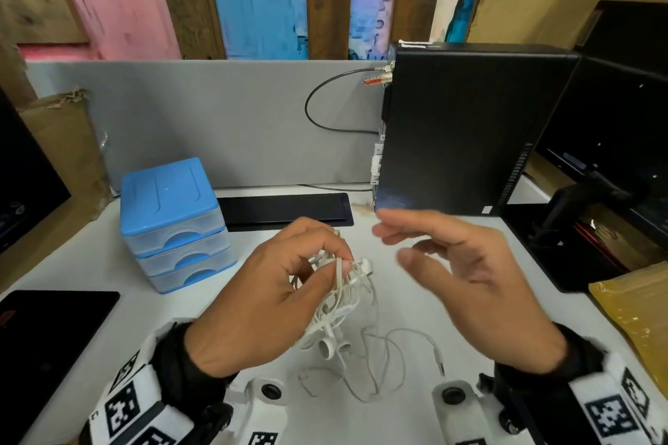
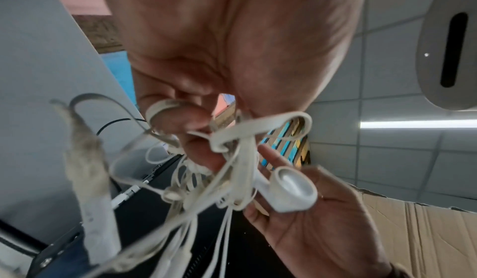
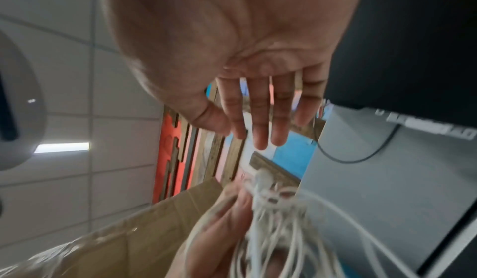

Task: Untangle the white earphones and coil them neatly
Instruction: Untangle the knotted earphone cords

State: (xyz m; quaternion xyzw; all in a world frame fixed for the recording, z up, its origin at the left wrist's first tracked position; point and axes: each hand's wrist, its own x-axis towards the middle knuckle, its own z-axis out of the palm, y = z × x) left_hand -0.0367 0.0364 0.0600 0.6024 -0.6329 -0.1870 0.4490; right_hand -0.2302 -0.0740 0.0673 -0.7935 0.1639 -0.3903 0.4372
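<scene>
My left hand (image 1: 289,285) holds up a tangled bundle of white earphones (image 1: 343,300), thumb and fingers curled round the cords above the white desk (image 1: 415,419). Earbuds (image 1: 330,347) dangle under the bundle, and loose cord loops with the plug (image 1: 440,364) trail onto the desk. The left wrist view shows cords (image 2: 232,160) wound over the fingers and one earbud (image 2: 291,190) close up. My right hand (image 1: 455,264) hovers just right of the bundle, fingers extended and holding nothing. In the right wrist view the straight fingers (image 3: 260,115) sit above the blurred cords (image 3: 278,211).
A blue three-drawer plastic organiser (image 1: 173,224) stands at the left. A black computer tower (image 1: 466,130) stands behind the right hand, with a black slot cover (image 1: 285,209) beside it. A dark tablet (image 1: 47,347) lies at the near left, a yellow padded envelope (image 1: 636,321) at the right.
</scene>
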